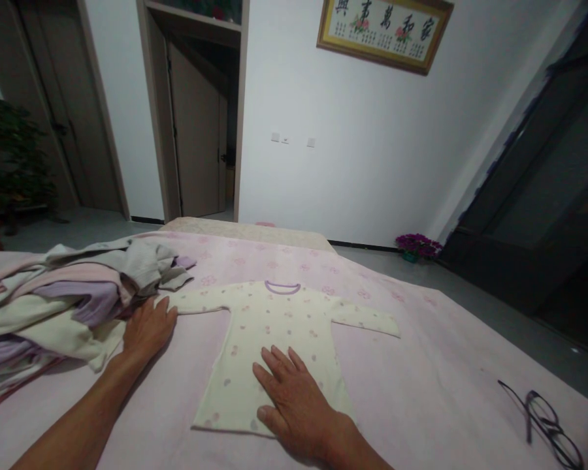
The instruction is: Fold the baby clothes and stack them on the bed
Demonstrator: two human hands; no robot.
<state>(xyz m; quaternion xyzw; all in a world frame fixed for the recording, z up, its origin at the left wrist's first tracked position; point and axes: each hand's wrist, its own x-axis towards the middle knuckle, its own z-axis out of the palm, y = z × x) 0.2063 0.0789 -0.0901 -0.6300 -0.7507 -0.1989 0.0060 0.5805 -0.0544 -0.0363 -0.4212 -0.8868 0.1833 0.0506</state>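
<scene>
A pale yellow long-sleeved child's top [279, 326] with small prints and a purple neckband lies spread flat, both sleeves stretched out. My right hand [294, 398] rests palm down on its lower front, fingers apart. At the end of the left-hand sleeve is my left hand [149, 326], laid flat with its fingers extended, between that cuff and a heap of clothes [88, 287]. The heap holds grey, pink, purple and cream garments in loose folds.
Everything lies on a pink flowered cloth [421, 378] over a large table. Black-framed glasses [543, 418] sit near the right edge. Beyond are a half-open door [198, 130], a framed calligraphy picture [385, 32], purple flowers [417, 245] on the floor and a leafy plant [12, 156].
</scene>
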